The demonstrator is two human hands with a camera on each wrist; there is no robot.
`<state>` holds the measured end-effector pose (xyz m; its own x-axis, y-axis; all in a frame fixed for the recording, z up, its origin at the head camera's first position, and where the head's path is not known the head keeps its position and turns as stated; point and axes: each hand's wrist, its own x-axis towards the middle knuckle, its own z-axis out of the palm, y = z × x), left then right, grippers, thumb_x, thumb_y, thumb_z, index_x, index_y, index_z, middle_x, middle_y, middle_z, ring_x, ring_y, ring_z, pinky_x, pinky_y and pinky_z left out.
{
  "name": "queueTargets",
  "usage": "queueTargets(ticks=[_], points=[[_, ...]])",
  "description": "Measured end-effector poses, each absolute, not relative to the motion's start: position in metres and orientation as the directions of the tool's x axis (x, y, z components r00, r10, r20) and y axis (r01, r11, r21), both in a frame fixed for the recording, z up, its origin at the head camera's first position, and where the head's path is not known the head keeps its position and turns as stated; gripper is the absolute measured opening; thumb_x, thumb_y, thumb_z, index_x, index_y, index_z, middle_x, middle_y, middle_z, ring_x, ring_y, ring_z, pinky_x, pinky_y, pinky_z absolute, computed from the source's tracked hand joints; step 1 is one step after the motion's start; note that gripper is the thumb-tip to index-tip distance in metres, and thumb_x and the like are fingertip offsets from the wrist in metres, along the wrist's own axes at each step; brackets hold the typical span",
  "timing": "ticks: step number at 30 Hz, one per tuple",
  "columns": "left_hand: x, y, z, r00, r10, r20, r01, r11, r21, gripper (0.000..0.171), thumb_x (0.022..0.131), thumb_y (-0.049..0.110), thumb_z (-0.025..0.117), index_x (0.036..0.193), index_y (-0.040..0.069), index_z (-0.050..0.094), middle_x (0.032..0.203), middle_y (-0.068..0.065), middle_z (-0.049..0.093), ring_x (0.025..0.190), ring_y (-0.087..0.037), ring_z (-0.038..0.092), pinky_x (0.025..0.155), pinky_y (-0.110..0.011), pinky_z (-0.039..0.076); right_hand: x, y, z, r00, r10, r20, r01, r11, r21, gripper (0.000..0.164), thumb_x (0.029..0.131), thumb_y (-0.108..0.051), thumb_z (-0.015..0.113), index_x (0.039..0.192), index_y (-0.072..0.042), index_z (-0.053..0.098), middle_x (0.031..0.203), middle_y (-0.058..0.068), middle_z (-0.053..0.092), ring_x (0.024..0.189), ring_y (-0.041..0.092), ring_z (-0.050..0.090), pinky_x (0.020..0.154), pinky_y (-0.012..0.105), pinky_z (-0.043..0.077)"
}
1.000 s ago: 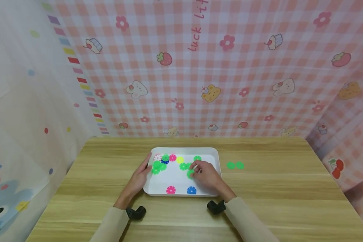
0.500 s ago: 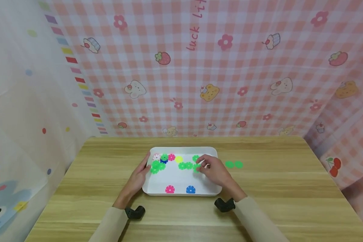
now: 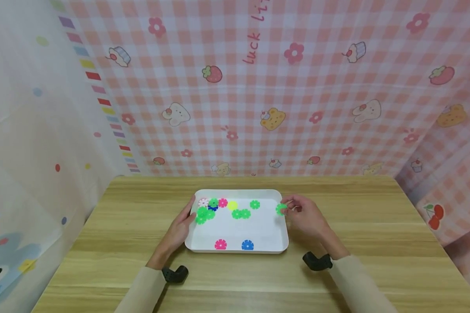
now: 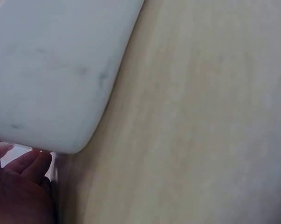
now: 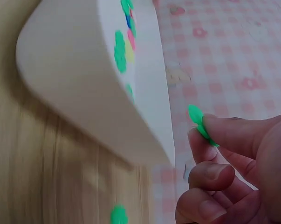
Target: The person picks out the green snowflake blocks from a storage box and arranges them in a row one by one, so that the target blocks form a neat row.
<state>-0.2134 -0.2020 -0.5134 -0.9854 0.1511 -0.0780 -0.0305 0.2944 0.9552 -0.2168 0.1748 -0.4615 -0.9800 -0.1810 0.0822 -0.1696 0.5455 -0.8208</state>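
My right hand [image 3: 307, 219] pinches a green notched snowflake disc [image 5: 198, 122] between thumb and index finger, over the right rim of the white tray [image 3: 235, 230]. My left hand [image 3: 180, 228] grips the tray's left side, thumb over the rim. In the tray, a pair of green discs [image 3: 240, 214] lies mid-way, with another green disc [image 3: 255, 204] behind them. Overlapping green discs [image 3: 202, 214] sit near my left thumb. Along the front wall are a pink disc [image 3: 220, 244] and a blue disc [image 3: 247, 245].
White, dark blue, green, pink and yellow discs [image 3: 233, 206] cluster at the tray's back left. A green disc [image 5: 119, 215] lies on the wooden table [image 3: 360, 243] right of the tray, hidden by my hand in the head view. A checked cloth [image 3: 235, 143] hangs behind.
My right hand has picked a green disc out of the tray's middle and carried it right to the tray's edge. My left hand has stayed on the tray.
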Motion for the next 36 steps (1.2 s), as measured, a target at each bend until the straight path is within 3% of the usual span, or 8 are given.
queueTargets(ticks=[2,8,13,20,25,36], points=[[-0.213,-0.202,-0.513,-0.985,0.153,-0.075,-0.028,0.291,0.956,0.055,0.108,0.014,0.030,0.160,0.019,0.015,0.167,0.003,0.009,0.153,-0.020,0.001,0.125,-0.044,0.001,-0.217,0.185,-0.461,-0.984,-0.160,0.076,-0.153,0.548,-0.822,0.017,0.092,-0.009,0.069,0.108,-0.006,0.068,0.090,0.006,0.068,0.085,0.019,0.060,0.074,0.025,0.051],[-0.213,-0.202,-0.512,-0.985,0.162,-0.060,-0.012,0.279,0.960,0.055,0.108,0.015,0.031,0.160,0.017,0.016,0.167,0.002,0.009,0.153,-0.020,0.001,0.124,-0.045,0.001,-0.218,0.214,-0.462,-0.992,-0.120,0.024,-0.085,0.531,-0.843,0.023,0.093,-0.012,0.068,0.114,-0.004,0.065,0.096,0.011,0.068,0.084,0.029,0.064,0.066,0.026,0.052],[-0.212,-0.202,-0.514,-0.986,0.156,-0.057,-0.012,0.275,0.961,0.054,0.108,0.014,0.030,0.160,0.017,0.016,0.167,0.001,0.009,0.153,-0.021,0.002,0.124,-0.045,0.001,-0.216,0.236,-0.468,-0.995,-0.095,0.018,-0.067,0.549,-0.833,0.023,0.096,-0.015,0.065,0.117,-0.004,0.064,0.098,0.013,0.068,0.085,0.029,0.064,0.064,0.025,0.051],[-0.213,-0.202,-0.515,-0.986,0.156,-0.065,-0.020,0.276,0.961,0.054,0.108,0.014,0.029,0.160,0.018,0.016,0.167,0.001,0.009,0.153,-0.021,0.001,0.124,-0.045,0.001,-0.215,0.263,-0.480,-0.999,-0.016,0.037,-0.039,0.581,-0.813,0.028,0.098,-0.021,0.063,0.120,-0.004,0.063,0.101,0.014,0.068,0.084,0.017,0.063,0.064,0.024,0.050],[-0.212,-0.201,-0.515,-0.985,0.160,-0.064,-0.019,0.270,0.963,0.054,0.108,0.014,0.029,0.160,0.017,0.015,0.167,0.003,0.009,0.153,-0.019,0.001,0.125,-0.044,0.002,-0.216,0.274,-0.489,-0.998,0.023,0.058,-0.032,0.607,-0.794,0.026,0.097,-0.016,0.064,0.118,-0.002,0.064,0.098,0.015,0.069,0.080,0.008,0.060,0.063,0.022,0.048],[-0.212,-0.202,-0.514,-0.985,0.153,-0.073,-0.028,0.281,0.959,0.055,0.108,0.014,0.029,0.160,0.019,0.015,0.167,0.004,0.009,0.153,-0.018,0.002,0.125,-0.043,0.002,-0.222,0.278,-0.500,-0.997,0.065,0.031,0.011,0.566,-0.824,0.027,0.097,-0.016,0.065,0.118,0.002,0.064,0.096,0.012,0.070,0.078,0.002,0.057,0.066,0.019,0.044]])
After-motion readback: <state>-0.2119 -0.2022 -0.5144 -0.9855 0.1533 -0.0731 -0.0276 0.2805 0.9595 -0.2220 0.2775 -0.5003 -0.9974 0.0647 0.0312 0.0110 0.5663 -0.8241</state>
